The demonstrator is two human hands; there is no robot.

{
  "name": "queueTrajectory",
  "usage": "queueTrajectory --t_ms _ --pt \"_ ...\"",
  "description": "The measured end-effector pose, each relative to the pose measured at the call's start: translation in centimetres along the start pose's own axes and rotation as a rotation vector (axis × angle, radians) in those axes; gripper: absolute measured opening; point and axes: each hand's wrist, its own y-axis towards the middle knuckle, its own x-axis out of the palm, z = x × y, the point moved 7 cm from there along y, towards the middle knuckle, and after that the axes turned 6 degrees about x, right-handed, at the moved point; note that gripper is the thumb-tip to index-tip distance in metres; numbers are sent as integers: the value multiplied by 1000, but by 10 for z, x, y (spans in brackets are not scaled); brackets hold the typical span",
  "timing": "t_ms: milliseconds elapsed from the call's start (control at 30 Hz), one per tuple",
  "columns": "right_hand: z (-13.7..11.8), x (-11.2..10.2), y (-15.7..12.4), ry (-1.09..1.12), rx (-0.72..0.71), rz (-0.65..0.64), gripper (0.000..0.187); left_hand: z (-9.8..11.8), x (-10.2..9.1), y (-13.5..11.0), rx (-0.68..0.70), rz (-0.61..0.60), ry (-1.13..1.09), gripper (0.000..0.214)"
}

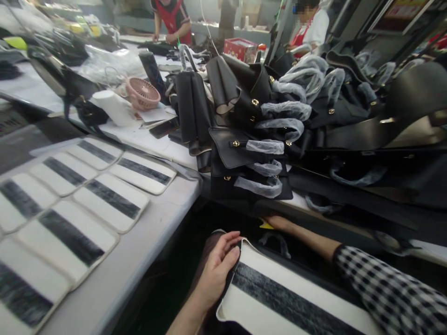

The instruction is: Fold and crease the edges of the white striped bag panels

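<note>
Pinching the end of a banded white panel [293, 300] in the left grip [218, 259], extending the right grip [277, 222] beyond it.

Curling left fingers and thumb round the panel's dark end edge, apparently to stop it shifting; holding it low, beside the worktop [164, 218] corner, though hiding what supports it from below. Closing the right grip on a small yellow object [267, 225], too covered to identify. Showing, at left, similar panels [111, 200] lying flat and band-up, presumably so as to leave each face uncovered. Showing, farther on, black bags [223, 151] piled with film-wrapped handles [284, 110] turned one way, probably against scratches; showing a pink fan [142, 93] standing alongside, likely for cooling. Showing, farthest off, two people [171, 21] in red.
</note>
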Motion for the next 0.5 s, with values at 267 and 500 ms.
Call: queueTrajectory --t_ms 267,500 --pt "-100 -70 -68 -56 -531 67 60 1 2 0 9 -6 -108 50" --pt "-187 -80 -75 -477 -1155 274 52 4 -7 -2 31 78 35 62"
